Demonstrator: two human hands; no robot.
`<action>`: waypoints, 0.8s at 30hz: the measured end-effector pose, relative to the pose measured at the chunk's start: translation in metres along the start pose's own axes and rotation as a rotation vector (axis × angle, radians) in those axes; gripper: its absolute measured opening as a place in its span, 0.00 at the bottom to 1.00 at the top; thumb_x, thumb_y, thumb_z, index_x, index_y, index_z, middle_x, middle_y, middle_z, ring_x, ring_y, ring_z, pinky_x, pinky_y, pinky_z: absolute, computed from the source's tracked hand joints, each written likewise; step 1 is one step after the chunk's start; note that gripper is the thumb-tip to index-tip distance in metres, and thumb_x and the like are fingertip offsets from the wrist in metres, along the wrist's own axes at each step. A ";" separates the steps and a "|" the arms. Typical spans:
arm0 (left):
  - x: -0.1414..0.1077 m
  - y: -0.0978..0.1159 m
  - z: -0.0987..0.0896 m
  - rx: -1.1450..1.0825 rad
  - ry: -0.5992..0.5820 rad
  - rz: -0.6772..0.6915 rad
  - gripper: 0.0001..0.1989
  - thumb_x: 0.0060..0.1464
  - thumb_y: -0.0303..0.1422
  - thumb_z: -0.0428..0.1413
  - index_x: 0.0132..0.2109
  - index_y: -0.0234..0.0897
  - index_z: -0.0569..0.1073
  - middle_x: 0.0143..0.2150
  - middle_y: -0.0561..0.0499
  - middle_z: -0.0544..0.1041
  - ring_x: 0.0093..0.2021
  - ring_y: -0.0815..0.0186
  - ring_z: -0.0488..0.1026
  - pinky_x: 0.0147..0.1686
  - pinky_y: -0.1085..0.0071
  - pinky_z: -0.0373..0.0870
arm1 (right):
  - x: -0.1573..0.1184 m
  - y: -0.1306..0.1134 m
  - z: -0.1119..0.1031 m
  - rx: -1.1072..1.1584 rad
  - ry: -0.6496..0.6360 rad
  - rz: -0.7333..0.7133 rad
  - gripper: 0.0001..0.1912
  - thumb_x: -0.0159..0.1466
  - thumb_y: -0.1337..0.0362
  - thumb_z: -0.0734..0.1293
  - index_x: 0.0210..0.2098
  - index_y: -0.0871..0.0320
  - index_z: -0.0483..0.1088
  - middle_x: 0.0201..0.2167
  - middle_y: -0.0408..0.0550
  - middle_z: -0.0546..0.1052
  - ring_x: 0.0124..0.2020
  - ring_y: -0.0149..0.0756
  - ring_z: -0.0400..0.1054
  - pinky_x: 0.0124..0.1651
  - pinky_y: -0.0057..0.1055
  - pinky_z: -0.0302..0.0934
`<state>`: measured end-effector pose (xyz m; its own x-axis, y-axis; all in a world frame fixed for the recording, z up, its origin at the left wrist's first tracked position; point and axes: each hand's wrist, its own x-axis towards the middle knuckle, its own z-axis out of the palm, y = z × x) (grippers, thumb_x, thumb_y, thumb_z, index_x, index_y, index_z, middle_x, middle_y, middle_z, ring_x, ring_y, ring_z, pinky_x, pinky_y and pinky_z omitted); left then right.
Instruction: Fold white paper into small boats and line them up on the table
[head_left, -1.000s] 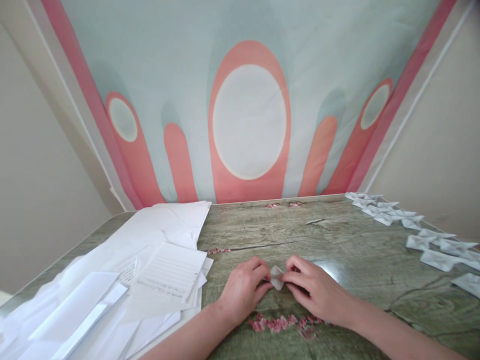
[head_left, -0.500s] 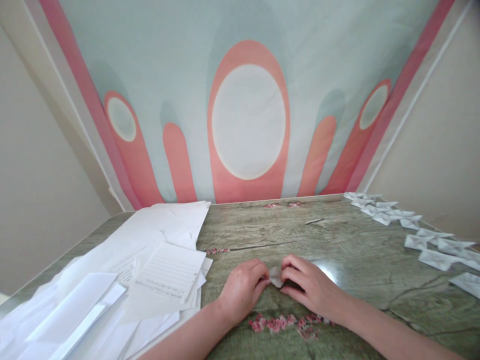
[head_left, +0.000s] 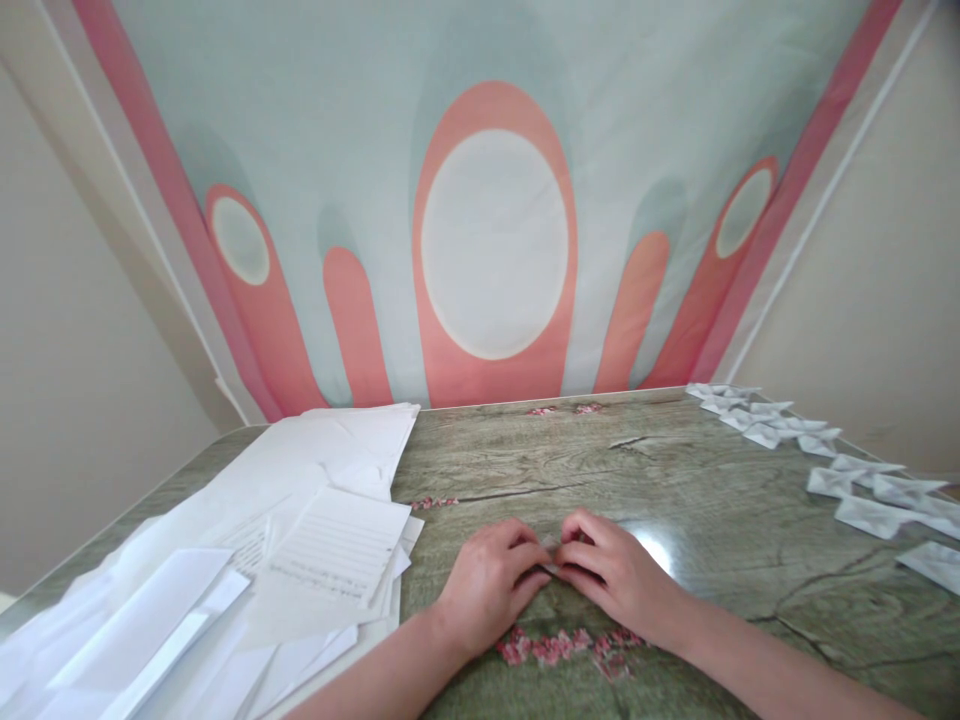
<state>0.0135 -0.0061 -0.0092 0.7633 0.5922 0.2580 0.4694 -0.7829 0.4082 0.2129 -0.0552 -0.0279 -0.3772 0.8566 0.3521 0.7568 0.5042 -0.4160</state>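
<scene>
A small piece of folded white paper (head_left: 550,545) is pinched between my two hands, low over the wood-patterned table. My left hand (head_left: 495,577) grips it from the left with thumb and fingers closed. From the other side my right hand (head_left: 616,570) pinches it, fingertips nearly touching those of the left. Most of the paper is hidden behind the fingers, so its exact shape does not show.
Loose sheets and strips of white paper (head_left: 330,550), some with lines and writing, cover the table's left side. Several folded paper boats (head_left: 874,515) stand in rows along the right edge. Behind the table (head_left: 525,470) hangs a green and coral patterned backdrop (head_left: 495,240).
My left fingers have moved right and closed over the paper, and the fingertips of both hands are now nearer each other. Less of the paper shows than before.
</scene>
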 end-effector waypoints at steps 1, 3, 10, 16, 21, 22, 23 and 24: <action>0.000 0.000 0.001 0.009 0.005 0.002 0.06 0.55 0.32 0.54 0.41 0.43 0.73 0.40 0.51 0.72 0.41 0.64 0.69 0.42 0.70 0.65 | 0.000 0.000 0.000 -0.001 0.000 0.001 0.05 0.64 0.65 0.62 0.34 0.55 0.71 0.36 0.46 0.66 0.37 0.35 0.63 0.40 0.32 0.59; 0.000 0.000 0.003 0.018 0.021 -0.003 0.06 0.56 0.33 0.54 0.40 0.43 0.74 0.39 0.51 0.72 0.40 0.64 0.69 0.41 0.70 0.65 | 0.000 0.001 0.001 -0.006 -0.002 0.002 0.06 0.64 0.64 0.62 0.34 0.55 0.71 0.36 0.46 0.67 0.37 0.35 0.63 0.39 0.32 0.59; 0.000 -0.001 0.007 -0.001 0.070 -0.014 0.06 0.57 0.32 0.53 0.36 0.41 0.75 0.38 0.52 0.73 0.38 0.66 0.70 0.40 0.72 0.66 | 0.001 0.002 0.002 -0.006 0.010 -0.002 0.07 0.64 0.64 0.62 0.33 0.55 0.71 0.35 0.45 0.67 0.36 0.35 0.63 0.39 0.32 0.59; 0.000 0.000 0.006 -0.004 0.076 -0.004 0.06 0.57 0.31 0.53 0.35 0.40 0.75 0.37 0.51 0.73 0.38 0.66 0.70 0.39 0.72 0.66 | 0.000 0.002 0.001 0.004 0.029 -0.006 0.08 0.64 0.64 0.62 0.34 0.55 0.73 0.35 0.46 0.68 0.36 0.35 0.64 0.39 0.31 0.59; 0.000 0.002 0.004 -0.014 0.078 -0.011 0.06 0.57 0.30 0.52 0.35 0.39 0.74 0.36 0.51 0.72 0.37 0.66 0.70 0.39 0.72 0.66 | 0.001 0.000 -0.001 0.001 0.031 -0.015 0.09 0.65 0.65 0.61 0.36 0.53 0.73 0.34 0.46 0.68 0.36 0.34 0.64 0.38 0.31 0.59; 0.000 0.002 0.004 -0.014 0.078 -0.012 0.06 0.57 0.30 0.52 0.35 0.39 0.74 0.36 0.51 0.72 0.36 0.66 0.70 0.39 0.72 0.66 | 0.001 0.000 -0.001 0.000 0.035 -0.018 0.09 0.65 0.65 0.61 0.36 0.53 0.73 0.34 0.46 0.68 0.36 0.34 0.64 0.38 0.31 0.59; 0.000 0.002 0.004 -0.013 0.077 -0.013 0.06 0.57 0.30 0.51 0.35 0.39 0.74 0.36 0.51 0.72 0.37 0.66 0.70 0.39 0.72 0.66 | 0.001 0.000 -0.001 -0.002 0.040 -0.020 0.09 0.65 0.64 0.61 0.35 0.53 0.73 0.34 0.46 0.68 0.36 0.34 0.64 0.38 0.31 0.59; 0.000 0.002 0.004 -0.011 0.077 -0.013 0.06 0.57 0.30 0.51 0.35 0.39 0.73 0.36 0.51 0.72 0.37 0.66 0.70 0.39 0.72 0.66 | 0.001 0.000 -0.001 -0.002 0.044 -0.022 0.09 0.65 0.64 0.61 0.35 0.54 0.73 0.34 0.46 0.68 0.35 0.34 0.64 0.38 0.31 0.59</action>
<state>0.0166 -0.0082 -0.0121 0.7206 0.6155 0.3192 0.4738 -0.7732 0.4215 0.2132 -0.0539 -0.0266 -0.3696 0.8396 0.3980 0.7500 0.5224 -0.4057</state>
